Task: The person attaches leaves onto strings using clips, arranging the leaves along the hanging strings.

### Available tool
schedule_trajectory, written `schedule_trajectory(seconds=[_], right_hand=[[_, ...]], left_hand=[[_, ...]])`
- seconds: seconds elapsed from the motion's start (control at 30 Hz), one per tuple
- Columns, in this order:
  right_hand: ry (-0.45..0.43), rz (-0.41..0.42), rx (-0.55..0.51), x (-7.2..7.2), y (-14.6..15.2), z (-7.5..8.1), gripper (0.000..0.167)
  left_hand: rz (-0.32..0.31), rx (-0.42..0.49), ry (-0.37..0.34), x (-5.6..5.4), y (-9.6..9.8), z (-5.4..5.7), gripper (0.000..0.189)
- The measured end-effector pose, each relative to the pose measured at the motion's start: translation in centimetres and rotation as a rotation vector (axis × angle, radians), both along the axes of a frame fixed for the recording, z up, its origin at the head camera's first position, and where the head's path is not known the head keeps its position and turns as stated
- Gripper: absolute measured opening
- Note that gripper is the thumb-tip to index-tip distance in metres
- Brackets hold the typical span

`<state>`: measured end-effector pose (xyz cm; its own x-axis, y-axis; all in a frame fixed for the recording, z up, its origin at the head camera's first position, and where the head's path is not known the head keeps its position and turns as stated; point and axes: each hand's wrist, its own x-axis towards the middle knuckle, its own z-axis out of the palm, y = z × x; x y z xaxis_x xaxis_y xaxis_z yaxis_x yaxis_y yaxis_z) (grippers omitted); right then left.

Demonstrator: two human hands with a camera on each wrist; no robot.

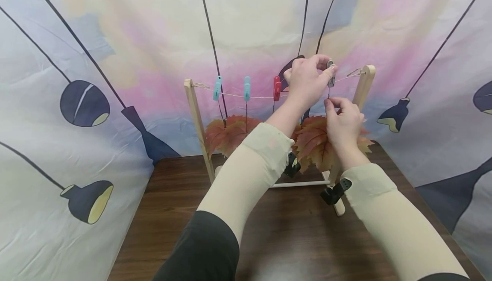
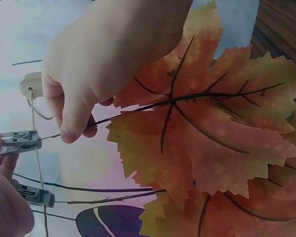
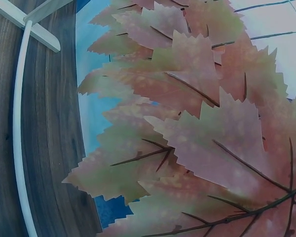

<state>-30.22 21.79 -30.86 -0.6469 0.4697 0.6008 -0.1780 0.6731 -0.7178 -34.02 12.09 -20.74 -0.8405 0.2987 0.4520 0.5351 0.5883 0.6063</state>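
My left hand (image 1: 307,80) pinches a grey clothespin (image 1: 331,76) at the right part of a thin string. Just below it, my right hand (image 1: 346,121) pinches the dark stem of an artificial autumn leaf (image 2: 212,113) between thumb and fingertips. In the left wrist view, the stem's tip meets the end of the clothespin; whether it is clamped I cannot tell. A second grey clothespin (image 2: 39,196) sits on the string beside my left fingers, with another leaf stem at its end. Orange-green leaves (image 3: 212,133) overlap and fill much of the right wrist view.
A wooden rack with a left post (image 1: 197,123) and right post (image 1: 365,86) holds the string. Two light blue clothespins (image 1: 247,89) and a red clothespin (image 1: 276,89) hang leaves there. A white crossbar (image 1: 300,184) runs low above the brown table (image 1: 173,221). Patterned cloth (image 1: 153,24) hangs behind.
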Motion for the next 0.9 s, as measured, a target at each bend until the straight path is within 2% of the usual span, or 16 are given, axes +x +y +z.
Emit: schedule_trajectory(seconds=[0.3, 0.5, 0.7, 0.9], right_hand=[[-0.018, 0.005, 0.008, -0.24, -0.07, 0.06, 0.032], [-0.064, 0.008, 0.006, -0.14, -0.03, 0.13, 0.033], [-0.061, -0.006, 0.017, -0.10, 0.15, 0.12, 0.033], [-0.060, -0.004, 0.024, 0.01, 0.16, 0.23, 0.034]], left_hand=[[0.016, -0.007, 0.012, -0.26, -0.15, -0.43, 0.026], [-0.009, -0.010, -0.014, -0.44, -0.20, -0.61, 0.032], [-0.036, -0.042, -0.040, -0.57, -0.04, -0.58, 0.027], [-0.031, -0.061, -0.040, -0.48, 0.05, -0.63, 0.026]])
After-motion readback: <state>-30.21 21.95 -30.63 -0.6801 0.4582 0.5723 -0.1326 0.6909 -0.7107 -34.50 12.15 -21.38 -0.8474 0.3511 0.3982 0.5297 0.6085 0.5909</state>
